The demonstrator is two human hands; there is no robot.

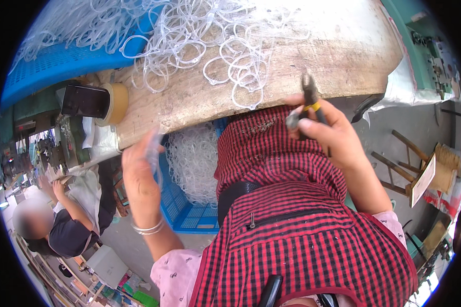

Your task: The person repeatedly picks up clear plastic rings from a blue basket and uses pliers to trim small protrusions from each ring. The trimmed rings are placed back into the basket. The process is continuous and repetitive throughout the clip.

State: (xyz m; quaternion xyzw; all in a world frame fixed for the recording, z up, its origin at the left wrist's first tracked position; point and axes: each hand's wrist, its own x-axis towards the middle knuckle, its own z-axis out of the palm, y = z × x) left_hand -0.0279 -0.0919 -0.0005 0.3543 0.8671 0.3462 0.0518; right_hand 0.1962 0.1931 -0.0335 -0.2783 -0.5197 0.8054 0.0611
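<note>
In my right hand (330, 130) is a pair of cutting pliers (309, 90) with black and yellow handles. Its jaws point toward the wooden table (322, 61), over the near edge. Something greyish covers a fingertip beside my thumb. Blurred by motion, my left hand (142, 172) is left of the table's front edge, with a clear plastic piece (155, 153) at its fingers. Clear plastic rings with thin stems (247, 76) lie loosely on the table. Below, a blue plastic crate (176, 218) holds a heap of small clear plastic pieces (192, 169).
A blue basket (65, 57) heaped with clear plastic strands is at upper left. A phone (85, 101) leans against a tape roll (120, 101) on the table's left corner. Another person (69, 230) sits at far left. A wooden stool (411, 180) is at right.
</note>
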